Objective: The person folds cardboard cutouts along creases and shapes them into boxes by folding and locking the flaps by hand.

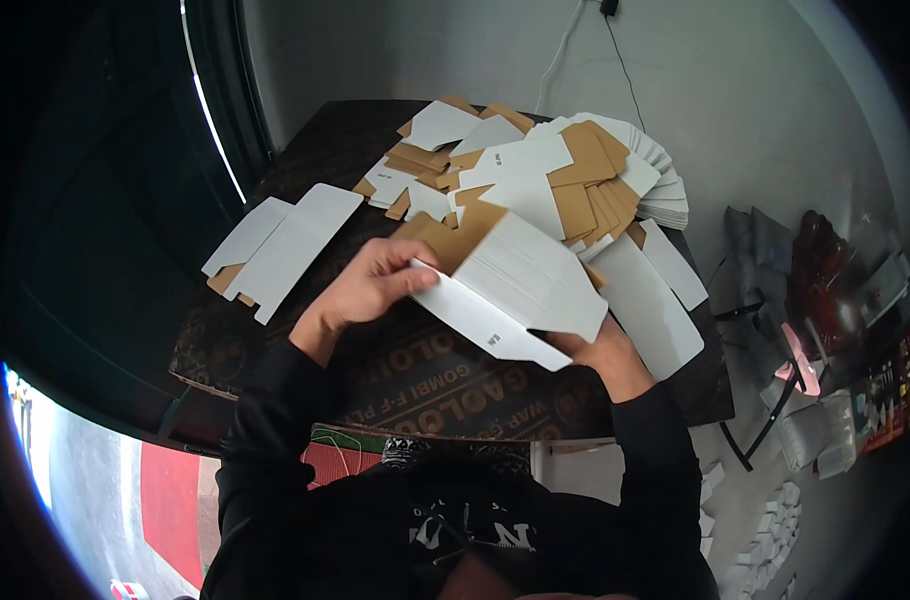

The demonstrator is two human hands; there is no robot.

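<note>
A white cardboard box (pixel 535 270) with a brown inside is partly folded and held above the dark table, tilted. My left hand (pixel 383 280) pinches its left edge, with the thumb on the white outer face. My right hand (pixel 605 352) is at the box's right end, and its fingers are hidden behind or inside the cardboard. Left of the box, a flat white carton (pixel 305 240) lies on the table. Another flat carton (pixel 655 305) lies to the right, just beyond my right hand.
Overlapping white and brown cartons (pixel 515 165) cover the back of the dark table (pixel 425 385), against a grey wall. Grey bags, a pink item (pixel 797 360) and a black-legged stand are at the right. Small white pieces (pixel 772 530) lie on the floor at lower right.
</note>
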